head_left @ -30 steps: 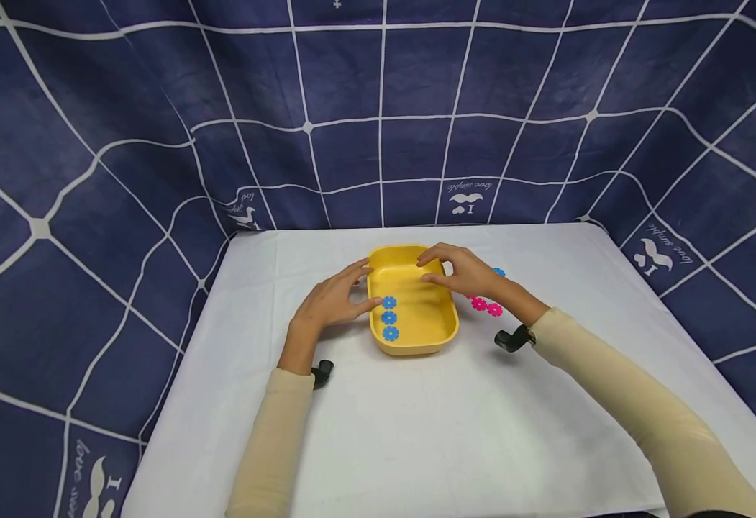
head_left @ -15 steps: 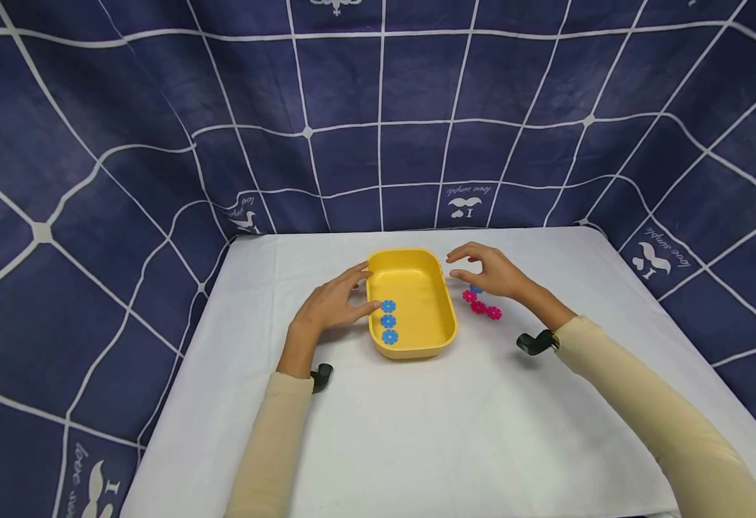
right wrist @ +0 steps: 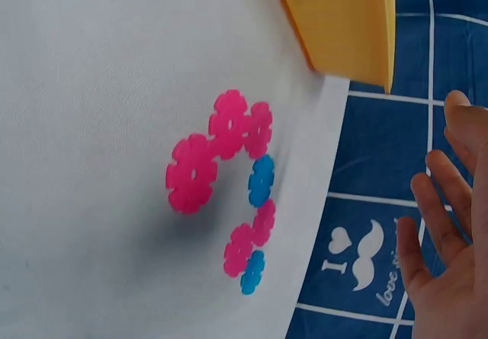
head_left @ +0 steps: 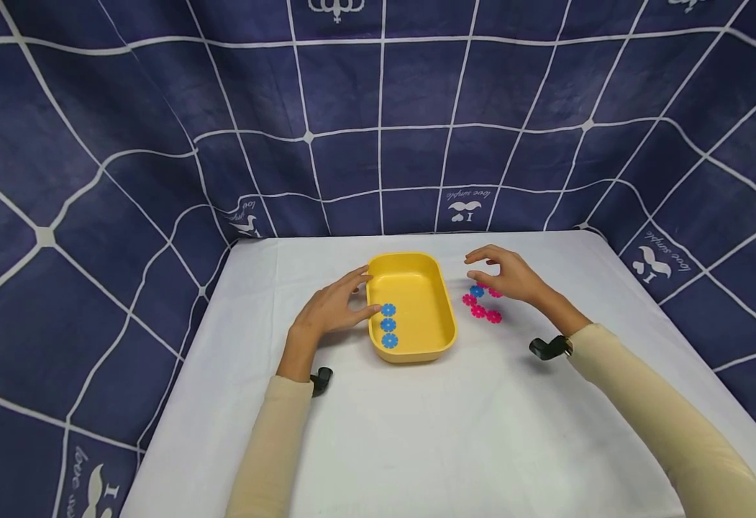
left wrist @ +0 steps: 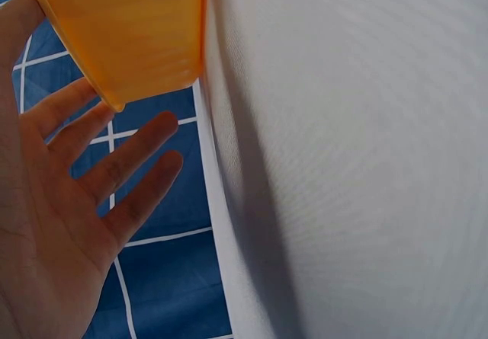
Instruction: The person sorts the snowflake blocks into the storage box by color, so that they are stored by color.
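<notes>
A yellow tray (head_left: pixel 445 316) sits on the white-covered table. Inside it, along the left wall, three blue flower-shaped plastic pieces (head_left: pixel 388 325) form a row. My left hand (head_left: pixel 330 302) rests at the tray's left rim, thumb across the edge beside the top blue piece; in the left wrist view its fingers (left wrist: pixel 137 194) are spread and nearly straight. To the right of the tray, my right hand (head_left: pixel 510 277) hovers with loosely bent fingers and nothing between them. Below it lie pink flower pieces (right wrist: pixel 191 174) and two blue flower pieces (right wrist: pixel 261 180) in a curved group.
Dark blue cloth (head_left: pixel 416 86) with white lines hangs behind and at both sides of the table (head_left: pixel 416 439). A black wrist device (head_left: pixel 549 348) shows at the right sleeve, and another black device (head_left: pixel 321 380) at the left.
My right hand has moved out from over the tray to the right, above the loose flower pieces. The left hand keeps its place at the rim. The head view has tilted slightly up.
</notes>
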`<state>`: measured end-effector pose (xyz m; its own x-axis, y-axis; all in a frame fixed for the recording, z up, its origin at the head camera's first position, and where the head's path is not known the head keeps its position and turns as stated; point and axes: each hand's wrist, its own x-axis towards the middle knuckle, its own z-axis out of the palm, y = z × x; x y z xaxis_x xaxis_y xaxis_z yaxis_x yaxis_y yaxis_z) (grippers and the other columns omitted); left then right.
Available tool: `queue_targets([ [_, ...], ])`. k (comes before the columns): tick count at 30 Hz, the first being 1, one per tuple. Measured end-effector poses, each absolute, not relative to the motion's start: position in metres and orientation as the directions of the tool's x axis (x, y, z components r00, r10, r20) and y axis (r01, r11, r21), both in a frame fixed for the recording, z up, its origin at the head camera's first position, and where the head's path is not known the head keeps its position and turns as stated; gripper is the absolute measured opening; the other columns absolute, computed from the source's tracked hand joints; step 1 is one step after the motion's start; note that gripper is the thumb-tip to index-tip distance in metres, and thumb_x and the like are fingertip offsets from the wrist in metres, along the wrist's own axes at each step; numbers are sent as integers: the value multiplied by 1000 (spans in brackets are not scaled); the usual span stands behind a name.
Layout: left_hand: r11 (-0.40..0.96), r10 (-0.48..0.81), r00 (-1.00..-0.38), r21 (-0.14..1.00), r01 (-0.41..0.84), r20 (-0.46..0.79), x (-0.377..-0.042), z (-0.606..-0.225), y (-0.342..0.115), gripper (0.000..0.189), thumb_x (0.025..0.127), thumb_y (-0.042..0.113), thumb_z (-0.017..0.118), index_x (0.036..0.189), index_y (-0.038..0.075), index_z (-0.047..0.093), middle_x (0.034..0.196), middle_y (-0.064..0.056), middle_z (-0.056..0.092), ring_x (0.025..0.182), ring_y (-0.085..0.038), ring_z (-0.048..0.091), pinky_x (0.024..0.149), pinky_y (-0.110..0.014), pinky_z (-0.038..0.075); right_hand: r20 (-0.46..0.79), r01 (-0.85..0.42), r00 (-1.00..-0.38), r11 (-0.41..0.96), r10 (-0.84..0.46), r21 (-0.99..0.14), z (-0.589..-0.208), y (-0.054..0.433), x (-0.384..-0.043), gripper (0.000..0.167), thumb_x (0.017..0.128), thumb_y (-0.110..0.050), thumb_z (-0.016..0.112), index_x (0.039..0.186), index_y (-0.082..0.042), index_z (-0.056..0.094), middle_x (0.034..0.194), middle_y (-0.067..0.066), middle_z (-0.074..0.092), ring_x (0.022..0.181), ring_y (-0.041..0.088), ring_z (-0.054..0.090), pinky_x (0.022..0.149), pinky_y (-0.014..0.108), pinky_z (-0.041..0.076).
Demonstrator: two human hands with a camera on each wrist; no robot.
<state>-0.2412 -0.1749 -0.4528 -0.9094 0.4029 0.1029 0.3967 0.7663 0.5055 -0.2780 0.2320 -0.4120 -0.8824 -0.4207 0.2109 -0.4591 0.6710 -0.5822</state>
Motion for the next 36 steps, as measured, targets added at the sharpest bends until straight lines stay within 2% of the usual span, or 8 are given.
queue_targets([
  [7,769,401,-910,500,398,108,-242,-453,-177,80,95,62,73,161,25,50,174,13,34,140,-20,61,115,-56,48,207,-433,-897,689,-389,-581,-413,241,-279,39,98,-20,82,133,-7,73,141,17,67,135,40,59,110,63,50],
  [22,770,388,-916,512,381,99,-239,-454,-175,81,95,65,71,162,24,50,173,12,36,142,-23,59,116,-58,46,232,-412,-910,698,-343,-585,-427,258,-280,39,97,-13,81,133,-2,72,139,21,66,133,44,58,109,67,48],
  [36,777,395,-911,485,401,120,-238,-454,-173,81,96,65,71,162,24,50,174,13,35,137,-18,63,114,-54,49,210,-369,-929,704,-306,-606,-441,263,-284,42,100,-20,79,137,-2,69,141,21,65,135,45,56,112,67,46],
])
